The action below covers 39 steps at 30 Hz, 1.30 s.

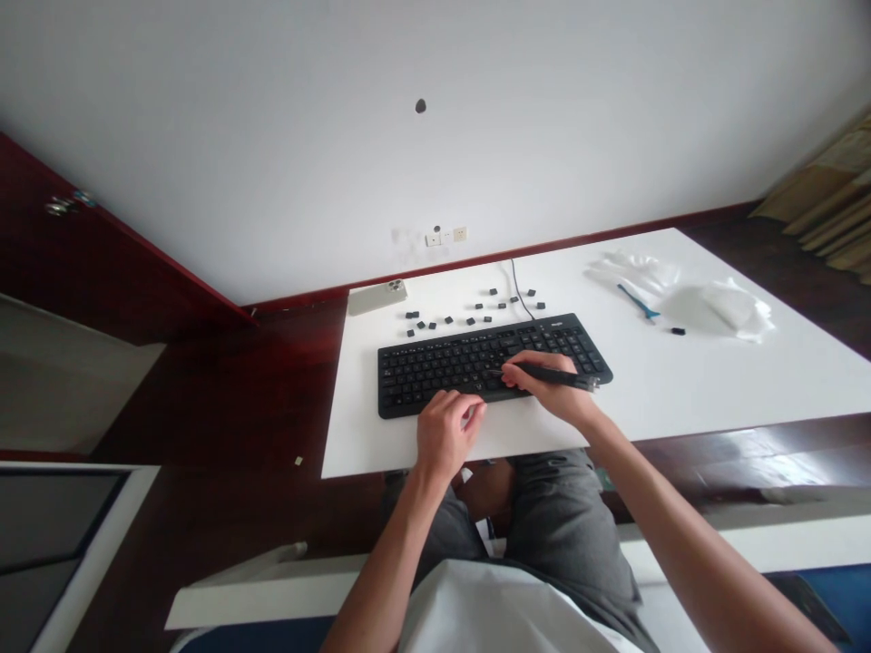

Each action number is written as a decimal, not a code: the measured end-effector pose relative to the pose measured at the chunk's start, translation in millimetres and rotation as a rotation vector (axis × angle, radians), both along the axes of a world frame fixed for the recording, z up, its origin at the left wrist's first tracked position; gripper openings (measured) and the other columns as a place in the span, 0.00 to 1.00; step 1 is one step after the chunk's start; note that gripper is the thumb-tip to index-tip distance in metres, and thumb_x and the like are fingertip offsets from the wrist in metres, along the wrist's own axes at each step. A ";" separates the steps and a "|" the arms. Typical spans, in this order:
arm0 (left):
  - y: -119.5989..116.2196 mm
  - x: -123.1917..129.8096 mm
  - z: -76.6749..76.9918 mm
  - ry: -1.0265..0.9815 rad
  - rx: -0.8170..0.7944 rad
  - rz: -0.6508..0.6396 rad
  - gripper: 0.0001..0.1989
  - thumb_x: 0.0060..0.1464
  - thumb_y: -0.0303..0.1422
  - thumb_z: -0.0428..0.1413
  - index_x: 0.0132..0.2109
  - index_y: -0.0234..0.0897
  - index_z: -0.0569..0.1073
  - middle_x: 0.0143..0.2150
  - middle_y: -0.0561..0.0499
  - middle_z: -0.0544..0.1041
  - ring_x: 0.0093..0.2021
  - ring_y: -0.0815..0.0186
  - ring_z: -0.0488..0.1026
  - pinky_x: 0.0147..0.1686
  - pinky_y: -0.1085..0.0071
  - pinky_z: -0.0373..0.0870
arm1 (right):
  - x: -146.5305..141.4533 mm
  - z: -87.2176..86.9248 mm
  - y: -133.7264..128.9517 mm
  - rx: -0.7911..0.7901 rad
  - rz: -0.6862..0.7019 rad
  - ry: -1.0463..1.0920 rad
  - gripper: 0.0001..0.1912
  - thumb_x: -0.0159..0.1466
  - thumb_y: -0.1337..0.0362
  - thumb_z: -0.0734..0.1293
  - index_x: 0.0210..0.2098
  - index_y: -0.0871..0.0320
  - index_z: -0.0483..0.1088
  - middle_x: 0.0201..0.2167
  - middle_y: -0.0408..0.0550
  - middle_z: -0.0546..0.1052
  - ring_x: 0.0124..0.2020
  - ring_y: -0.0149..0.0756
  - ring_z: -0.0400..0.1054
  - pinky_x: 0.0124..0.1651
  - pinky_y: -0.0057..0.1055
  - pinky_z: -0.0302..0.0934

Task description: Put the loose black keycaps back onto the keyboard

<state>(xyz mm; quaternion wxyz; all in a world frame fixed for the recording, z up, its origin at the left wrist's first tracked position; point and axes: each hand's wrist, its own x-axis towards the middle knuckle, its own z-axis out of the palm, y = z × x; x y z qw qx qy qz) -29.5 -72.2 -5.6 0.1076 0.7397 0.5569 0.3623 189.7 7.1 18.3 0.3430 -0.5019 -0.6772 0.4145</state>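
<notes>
A black keyboard (pixel 435 363) lies on the white table (pixel 381 444), with some keycaps off its right-middle part. My right hand (pixel 544 381) is closed round a black pen-like tool (pixel 562 375), whose thin tip points left onto the keys. At the keyboard's front edge rests my left hand (pixel 449 426), fingers bent and thumb bowed, with a gap between thumb and fingers; nothing shows in it. Behind the keyboard several loose black keycaps (pixel 448 320) are scattered.
A phone (pixel 377 297) lies at the back left. A cable (pixel 521 290) runs backward from the keyboard. On the right are a blue brush (pixel 638 303), a small black piece (pixel 678 332) and crumpled clear plastic (pixel 731 308).
</notes>
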 end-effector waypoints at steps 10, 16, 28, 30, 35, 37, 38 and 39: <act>10.4 16.9 -9.4 0.172 -0.147 0.061 0.22 0.66 0.40 0.62 0.65 0.42 0.80 0.40 0.45 0.87 0.33 0.60 0.82 0.32 0.69 0.72 | -11.6 16.6 46.5 -0.230 0.122 0.032 0.17 0.64 0.50 0.74 0.28 0.57 0.77 0.25 0.47 0.82 0.25 0.32 0.74 0.29 0.27 0.70; 8.8 26.3 -7.7 0.279 -0.203 0.088 0.25 0.68 0.42 0.60 0.67 0.41 0.78 0.36 0.42 0.87 0.28 0.58 0.81 0.28 0.69 0.68 | -16.4 18.9 58.6 -0.384 0.152 0.006 0.17 0.60 0.52 0.78 0.27 0.59 0.77 0.23 0.49 0.81 0.24 0.33 0.76 0.28 0.28 0.74; 8.5 25.2 -12.9 0.230 -0.208 0.072 0.22 0.69 0.39 0.59 0.66 0.43 0.79 0.38 0.42 0.87 0.30 0.55 0.83 0.29 0.67 0.70 | -16.2 25.7 67.3 -0.474 0.184 -0.021 0.16 0.60 0.53 0.80 0.29 0.59 0.79 0.24 0.50 0.82 0.26 0.36 0.78 0.30 0.28 0.76; 8.0 25.4 -10.1 0.251 -0.233 0.072 0.22 0.70 0.40 0.58 0.67 0.43 0.78 0.39 0.43 0.87 0.32 0.56 0.83 0.30 0.67 0.71 | -15.5 27.7 69.6 -0.485 0.214 -0.059 0.15 0.62 0.54 0.80 0.29 0.59 0.79 0.25 0.50 0.82 0.27 0.36 0.78 0.30 0.27 0.76; 6.8 26.1 -0.3 0.322 -0.315 0.094 0.22 0.72 0.42 0.55 0.69 0.48 0.76 0.43 0.47 0.88 0.37 0.58 0.85 0.33 0.69 0.72 | -17.7 32.9 81.2 -0.594 0.250 -0.122 0.12 0.63 0.59 0.79 0.29 0.60 0.80 0.26 0.50 0.82 0.28 0.34 0.78 0.32 0.26 0.76; 7.3 26.9 1.9 0.339 -0.350 0.106 0.24 0.72 0.43 0.55 0.70 0.48 0.74 0.43 0.47 0.88 0.38 0.58 0.85 0.34 0.69 0.73 | -18.8 32.8 84.7 -0.630 0.253 -0.102 0.12 0.63 0.59 0.80 0.30 0.60 0.81 0.27 0.50 0.83 0.29 0.34 0.79 0.34 0.26 0.76; 7.8 27.4 2.4 0.344 -0.368 0.120 0.25 0.72 0.44 0.55 0.71 0.48 0.73 0.43 0.47 0.88 0.38 0.58 0.85 0.35 0.69 0.73 | -19.1 32.1 85.6 -0.646 0.250 -0.093 0.12 0.62 0.58 0.80 0.30 0.60 0.81 0.28 0.51 0.83 0.29 0.34 0.79 0.34 0.26 0.77; 8.3 27.9 2.6 0.346 -0.385 0.141 0.26 0.72 0.45 0.55 0.72 0.47 0.72 0.43 0.46 0.88 0.38 0.57 0.85 0.36 0.68 0.73 | -19.2 31.1 85.8 -0.657 0.243 -0.087 0.12 0.62 0.58 0.80 0.30 0.60 0.81 0.28 0.51 0.84 0.29 0.34 0.78 0.34 0.26 0.77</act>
